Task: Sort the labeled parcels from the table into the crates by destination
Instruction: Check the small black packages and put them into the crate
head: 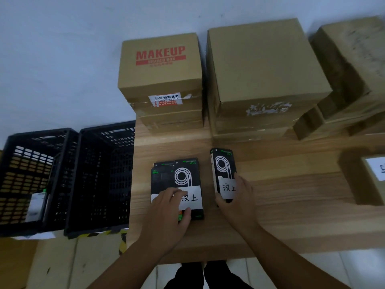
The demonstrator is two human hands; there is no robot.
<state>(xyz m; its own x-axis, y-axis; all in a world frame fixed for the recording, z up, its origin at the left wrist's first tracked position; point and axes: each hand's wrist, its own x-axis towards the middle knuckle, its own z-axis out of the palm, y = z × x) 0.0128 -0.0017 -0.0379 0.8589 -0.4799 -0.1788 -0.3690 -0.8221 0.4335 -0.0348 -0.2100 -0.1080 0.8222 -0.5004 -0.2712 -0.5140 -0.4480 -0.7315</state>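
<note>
Black parcels with white handwritten labels lie on the wooden table (291,205). A stack of black parcels (187,178) sits left of centre, and my left hand (170,213) lies on its near end, fingers on the label and thumb at the near edge. My right hand (235,199) grips the near end of a single black parcel (223,165), tilted up on its side edge. Two black plastic crates stand on the floor to the left: the right crate (104,176) beside the table, the left crate (27,174) holding a white-labeled parcel (36,203).
Large cardboard boxes line the table's back: a stack topped by a MAKEUP box (160,67), a plain stack (264,67), more boxes (354,65) at right. A brown labeled box (366,180) sits at the right edge. Flat cardboard (52,263) lies on the floor.
</note>
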